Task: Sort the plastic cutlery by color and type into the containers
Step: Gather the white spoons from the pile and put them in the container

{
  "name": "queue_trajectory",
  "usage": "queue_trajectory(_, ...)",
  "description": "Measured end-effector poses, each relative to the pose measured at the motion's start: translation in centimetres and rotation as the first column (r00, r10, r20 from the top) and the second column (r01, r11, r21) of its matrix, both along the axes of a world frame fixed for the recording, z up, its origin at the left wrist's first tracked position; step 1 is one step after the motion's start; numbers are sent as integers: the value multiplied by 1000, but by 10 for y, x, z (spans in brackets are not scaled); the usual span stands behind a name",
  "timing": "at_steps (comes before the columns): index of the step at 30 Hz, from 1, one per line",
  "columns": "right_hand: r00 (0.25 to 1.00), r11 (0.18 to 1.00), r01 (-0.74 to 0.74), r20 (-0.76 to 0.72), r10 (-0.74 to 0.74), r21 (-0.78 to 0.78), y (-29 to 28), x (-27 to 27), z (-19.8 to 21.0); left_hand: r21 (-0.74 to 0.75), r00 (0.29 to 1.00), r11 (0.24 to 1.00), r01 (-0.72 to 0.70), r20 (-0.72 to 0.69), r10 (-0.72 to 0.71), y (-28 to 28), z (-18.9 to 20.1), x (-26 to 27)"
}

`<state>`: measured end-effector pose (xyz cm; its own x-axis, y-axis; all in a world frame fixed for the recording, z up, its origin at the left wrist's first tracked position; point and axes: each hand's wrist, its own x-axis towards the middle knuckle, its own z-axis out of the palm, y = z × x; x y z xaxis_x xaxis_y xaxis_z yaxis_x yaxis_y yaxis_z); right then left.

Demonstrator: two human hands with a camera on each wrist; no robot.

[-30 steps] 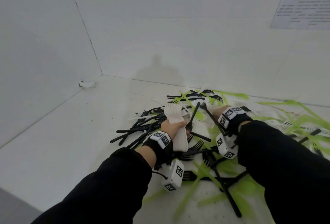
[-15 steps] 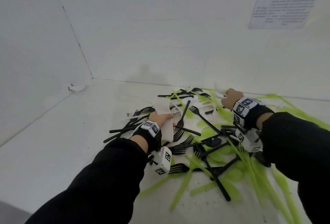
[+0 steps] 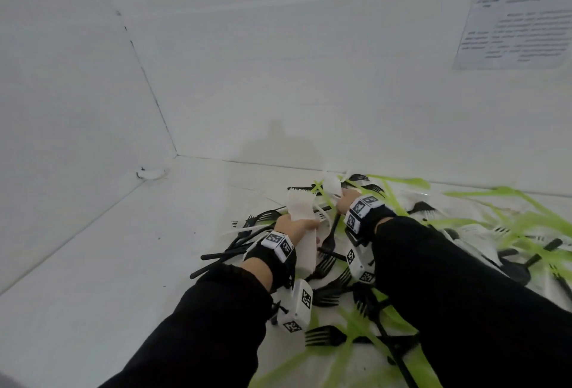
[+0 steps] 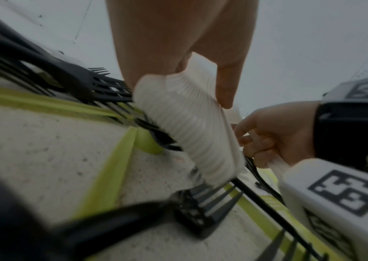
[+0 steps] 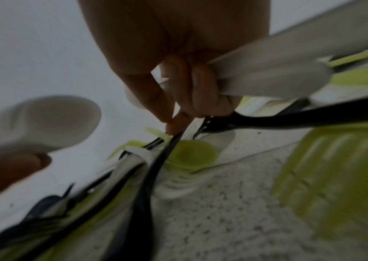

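bare white enclosure [image 3: 278,78] with posted sheet [image 3: 513,25].

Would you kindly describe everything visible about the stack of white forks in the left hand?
The stack of white forks is a thick bundle of nested, matte white plastic forks, their layered edges showing as fine ridges in the left wrist view. The left hand grips it around the middle, tines pointing up and away, handles running down past the wrist. It is held above black forks and green cutlery on the white surface.

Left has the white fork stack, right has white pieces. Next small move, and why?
Probably bring the right hand across and add its white cutlery to the white fork stack gripped by the left hand: matching colour, hands already close, no containers in view.
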<state>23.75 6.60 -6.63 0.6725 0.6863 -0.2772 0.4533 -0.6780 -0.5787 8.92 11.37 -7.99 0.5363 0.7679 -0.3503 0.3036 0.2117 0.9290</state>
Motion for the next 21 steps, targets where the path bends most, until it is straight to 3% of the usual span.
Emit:
queue_trajectory(3, 995, 995, -101, 23, 101, -6, 13, 1, 2, -19, 999, 999, -31, 11, 31, 6, 2, -2)
queue_trajectory(5, 982, 980, -166, 75, 175, -114, 18, 3, 3, 34, 998, 998, -55, 4, 55, 12, 0, -2)
queue_trajectory(7, 978, 972, -152, 112, 173, -179, 22, 10, -3, 50, 998, 996, -70, 7, 70, 17, -3, -1)
queue_trajectory(10, 969, 986, -118, 203, 139, -116, 27, 16, -11, 27, 996, 996, -88, 7, 88, 21, -7, 0)
queue_trajectory(12, 942, 976, -169, 269, 200, -136, 31, 16, -13, 7, 996, 996, -90, 16, 90, 22, -10, 0)
queue_trajectory(15, 904, 939, -294, 267, 334, -181, 37, 8, -11, -11, 995, 995, -94, 16, 95, 25, -14, 0)
queue_trajectory(21, 854, 893, -331, 305, 421, -305, 40, 14, -9, -46, 995, 995, -92, 28, 93, 22, -15, -5)
